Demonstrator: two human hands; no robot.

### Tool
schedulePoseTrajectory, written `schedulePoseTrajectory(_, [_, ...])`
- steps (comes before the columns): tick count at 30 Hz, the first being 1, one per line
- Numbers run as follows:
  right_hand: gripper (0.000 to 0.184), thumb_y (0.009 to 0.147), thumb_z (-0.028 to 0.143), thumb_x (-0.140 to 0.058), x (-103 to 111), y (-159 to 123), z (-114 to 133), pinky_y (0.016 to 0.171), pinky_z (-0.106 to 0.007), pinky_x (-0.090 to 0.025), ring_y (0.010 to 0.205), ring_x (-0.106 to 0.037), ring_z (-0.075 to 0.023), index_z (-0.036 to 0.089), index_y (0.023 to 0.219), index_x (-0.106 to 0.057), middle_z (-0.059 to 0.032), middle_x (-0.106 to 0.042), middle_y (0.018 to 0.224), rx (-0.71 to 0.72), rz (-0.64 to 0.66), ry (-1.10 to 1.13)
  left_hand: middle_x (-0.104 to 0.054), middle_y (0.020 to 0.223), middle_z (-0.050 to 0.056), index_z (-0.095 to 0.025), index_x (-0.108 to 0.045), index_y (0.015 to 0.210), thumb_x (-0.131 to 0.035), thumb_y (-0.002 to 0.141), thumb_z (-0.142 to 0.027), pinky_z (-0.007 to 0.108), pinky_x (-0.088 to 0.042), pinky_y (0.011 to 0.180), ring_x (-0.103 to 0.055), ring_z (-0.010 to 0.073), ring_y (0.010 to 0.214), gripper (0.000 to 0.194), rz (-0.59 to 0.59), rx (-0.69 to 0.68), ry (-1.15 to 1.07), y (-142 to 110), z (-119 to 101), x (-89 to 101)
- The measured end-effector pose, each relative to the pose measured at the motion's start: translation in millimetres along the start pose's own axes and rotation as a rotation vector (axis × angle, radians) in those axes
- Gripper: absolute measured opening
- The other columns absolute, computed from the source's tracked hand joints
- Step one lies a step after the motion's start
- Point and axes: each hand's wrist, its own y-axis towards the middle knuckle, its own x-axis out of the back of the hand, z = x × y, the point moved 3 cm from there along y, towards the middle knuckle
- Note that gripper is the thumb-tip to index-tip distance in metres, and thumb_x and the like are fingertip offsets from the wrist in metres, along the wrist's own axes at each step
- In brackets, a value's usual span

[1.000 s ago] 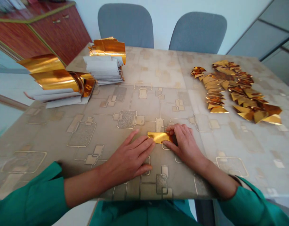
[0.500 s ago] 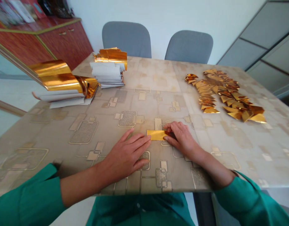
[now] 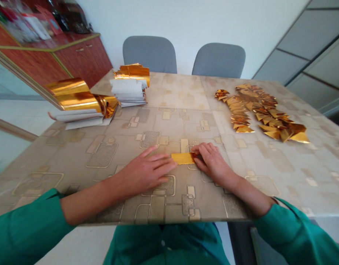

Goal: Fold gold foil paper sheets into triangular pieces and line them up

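"What does the gold strip (image 3: pixel 182 158) look like?"
"Narrow, rectangular and shiny. Most of the visible face is an even bright yellow-gold, turning a darker, coppery brown toward the right."
"How does it lie?"
"Flat, with its long sides running left to right. The left end is square-cut."
"And the right end?"
"Pinched and covered there, so I can't tell its full length or how that end is shaped."
"Whereabouts is it?"
"On the near side of the scene, slightly right of the middle."
"Any creases?"
"Too small to tell; the visible stretch looks smooth."
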Motion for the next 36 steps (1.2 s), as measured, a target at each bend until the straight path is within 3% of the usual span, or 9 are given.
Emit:
schedulePoseTrajectory(3, [0.017,0.091,0.018,-0.054,2.5,1.1,2.0,0.079,-0.036,-0.041,0.093,-0.055,-0.0231,0.018,0.108,-0.058,-0.0077,-0.065,0.098,-0.002,-0.019,0.009,-0.066,0.117,0.009,-0.015,-0.062,0.119,-0.050,0.101,-0.028,0.038,-0.044,0.101,-0.058,0.0209,0.109,0.025,-0.037,0.159,-0.088,21.1,8.3,3.2])
schedulePoseTrajectory(5, [0.017,0.091,0.017,-0.054,5.6,2.0,3.4,0.079,-0.035,-0.041,0.093,-0.055,-0.0224,0.018,0.107,-0.059,-0.0075,-0.064,0.098,0.013,-0.024,0.020,-0.062,0.117,0.011,-0.013,-0.062,0.118,-0.063,0.093,-0.035,0.040,-0.046,0.095,-0.055,0.0247,0.109,0.033,-0.029,0.257,-0.107,34.4,10.4,-0.9])
schedulePoseTrajectory(7, [0.017,0.090,0.016,-0.054,9.2,2.7,4.9,0.079,-0.034,-0.040,0.093,-0.054,-0.0219,0.018,0.106,-0.061,-0.0073,-0.064,0.098,0.027,-0.035,0.028,-0.062,0.109,0.010,-0.013,-0.065,0.111,-0.066,0.091,-0.035,0.038,-0.047,0.091,-0.055,0.0241,0.104,0.029,-0.004,0.287,-0.115,42.9,9.3,-7.2])
schedulePoseTrajectory(11, [0.020,0.091,0.019,-0.057,15.2,3.0,9.9,0.080,-0.035,-0.036,0.093,-0.051,-0.0219,0.021,0.110,-0.064,-0.0059,-0.063,0.099,0.039,-0.071,0.003,-0.061,0.106,0.008,-0.015,-0.065,0.107,-0.065,0.093,-0.034,0.036,-0.045,0.086,-0.054,0.0234,0.101,0.024,-0.043,0.281,-0.053,44.0,4.3,-11.1])
schedulePoseTrajectory(16, [0.011,0.095,0.023,-0.057,18.1,3.5,18.1,0.080,-0.035,-0.032,0.090,-0.050,-0.0207,0.022,0.094,-0.068,-0.0041,-0.065,0.094,0.070,-0.083,-0.068,-0.062,0.102,0.006,-0.017,-0.065,0.098,-0.065,0.092,-0.028,0.035,-0.042,0.081,-0.053,0.0232,0.095,0.013,-0.074,0.250,0.053,40.4,-1.1,-6.2])
schedulePoseTrajectory(21, [0.022,0.094,0.021,-0.058,17.7,4.6,17.0,0.083,-0.037,-0.033,0.097,-0.053,-0.0222,0.021,0.115,-0.064,-0.0055,-0.067,0.106,0.047,-0.049,-0.060,-0.061,0.112,0.009,-0.013,-0.061,0.117,-0.064,0.093,-0.032,0.038,-0.043,0.088,-0.052,0.0251,0.103,0.030,-0.051,0.322,-0.054,40.2,6.1,-11.0])
schedulePoseTrajectory(25, [0.017,0.095,0.024,-0.057,17.1,5.2,15.9,0.085,-0.037,-0.032,0.096,-0.053,-0.0221,0.022,0.109,-0.066,-0.0044,-0.068,0.103,0.029,-0.013,-0.060,-0.062,0.104,0.007,-0.015,-0.064,0.108,-0.063,0.094,-0.034,0.037,-0.043,0.085,-0.053,0.0244,0.098,0.024,-0.029,0.331,-0.063,39.1,8.5,-13.8])
schedulePoseTrajectory(31, [0.014,0.097,0.026,-0.057,19.8,4.6,19.0,0.084,-0.036,-0.032,0.091,-0.054,-0.0210,0.021,0.104,-0.067,-0.0042,-0.068,0.097,0.070,-0.098,-0.137,-0.064,0.112,0.007,-0.017,-0.063,0.111,-0.063,0.094,-0.032,0.035,-0.039,0.083,-0.053,0.0241,0.099,0.023,-0.126,0.240,0.119,39.3,0.7,-5.8])
schedulePoseTrajectory(36, [0.017,0.099,0.028,-0.054,19.4,1.7,21.2,0.085,-0.037,-0.033,0.087,-0.055,-0.0192,0.021,0.099,-0.069,-0.0029,-0.070,0.089,0.163,-0.169,-0.230,-0.066,0.102,0.005,-0.017,-0.065,0.105,-0.061,0.096,-0.029,0.035,-0.038,0.080,-0.053,0.0222,0.093,0.015,-0.168,0.187,0.191,38.5,-1.6,-5.6])
